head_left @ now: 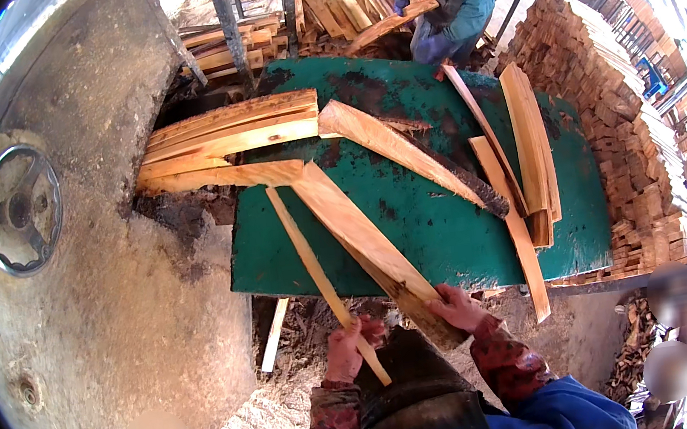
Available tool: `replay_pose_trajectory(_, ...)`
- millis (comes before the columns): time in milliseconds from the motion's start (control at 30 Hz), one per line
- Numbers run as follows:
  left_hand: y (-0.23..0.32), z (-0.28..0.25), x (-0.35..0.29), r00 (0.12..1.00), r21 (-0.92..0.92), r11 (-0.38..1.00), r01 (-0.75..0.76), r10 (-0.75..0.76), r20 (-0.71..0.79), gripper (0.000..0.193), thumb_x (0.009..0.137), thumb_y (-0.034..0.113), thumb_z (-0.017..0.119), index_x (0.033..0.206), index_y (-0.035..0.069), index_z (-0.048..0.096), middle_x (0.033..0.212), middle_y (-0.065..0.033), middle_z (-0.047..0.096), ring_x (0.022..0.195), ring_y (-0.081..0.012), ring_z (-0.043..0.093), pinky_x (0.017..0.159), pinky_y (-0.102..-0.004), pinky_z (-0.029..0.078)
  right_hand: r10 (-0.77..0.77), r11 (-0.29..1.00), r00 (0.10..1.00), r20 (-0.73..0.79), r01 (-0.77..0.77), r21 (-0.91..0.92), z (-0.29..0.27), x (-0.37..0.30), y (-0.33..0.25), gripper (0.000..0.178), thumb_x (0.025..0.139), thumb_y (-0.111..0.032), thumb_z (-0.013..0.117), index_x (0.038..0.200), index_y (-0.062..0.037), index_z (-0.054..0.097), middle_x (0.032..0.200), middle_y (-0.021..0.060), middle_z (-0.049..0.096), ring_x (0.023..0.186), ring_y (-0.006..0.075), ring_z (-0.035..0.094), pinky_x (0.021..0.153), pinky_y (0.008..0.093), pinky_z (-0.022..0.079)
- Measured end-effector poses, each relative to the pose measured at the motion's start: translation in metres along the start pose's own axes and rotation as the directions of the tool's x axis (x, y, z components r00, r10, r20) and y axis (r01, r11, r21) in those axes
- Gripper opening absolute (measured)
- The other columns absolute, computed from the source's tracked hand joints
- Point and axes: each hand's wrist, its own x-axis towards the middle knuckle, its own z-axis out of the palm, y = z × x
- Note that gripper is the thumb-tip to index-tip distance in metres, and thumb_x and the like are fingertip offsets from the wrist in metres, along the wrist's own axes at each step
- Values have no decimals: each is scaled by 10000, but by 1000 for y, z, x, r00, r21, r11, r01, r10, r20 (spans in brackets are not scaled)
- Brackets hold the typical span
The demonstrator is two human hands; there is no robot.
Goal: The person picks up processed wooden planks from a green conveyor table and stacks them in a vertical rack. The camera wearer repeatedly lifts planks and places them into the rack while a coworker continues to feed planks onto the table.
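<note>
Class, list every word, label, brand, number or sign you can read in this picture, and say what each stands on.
No readable text anywhere.
Strip in the left hand, plank in the right hand: none visible.
Green table: only dark patches.
Handwheel: none legible.
Far background: too small to tell.
</note>
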Motion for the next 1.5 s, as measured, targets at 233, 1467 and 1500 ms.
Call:
replay_pose_trajectory(233, 21, -5, 24, 970, -35, 986, -161, 152, -192, 216, 975, 180, 519, 1047, -6, 602, 862, -182, 687, 586, -193, 603, 478, -296, 465, 52, 985, 991, -127, -72, -160, -45, -68, 8, 391, 818, -359, 695, 1015, -23, 655, 829, 222, 652, 783, 333, 664, 701, 420, 502)
replay_pose_trajectory(1467, 40, -30, -23, 874, 380, 919, -103, 266, -407, 185, 957, 217, 580, 917, 37, 573, 658, -48, 587, 477, -67, 448, 415, -214, 319, -191, 844, 749, -634, -205, -496, -174, -22, 51, 398, 777, -151, 620, 1137, -9, 526, 1081, 246, 557, 973, 451, 565, 840, 502, 473)
replay_pose_trajectory(1500, 46, -27, -26, 862, 447, 890, -93, 297, -411, 201, 965, 225, 579, 910, 32, 572, 654, -45, 589, 465, -57, 434, 416, -210, 312, -149, 860, 744, -651, -227, -457, -165, -36, 57, 409, 770, -143, 637, 1141, -11, 523, 1117, 232, 548, 1008, 441, 554, 858, 501, 467)
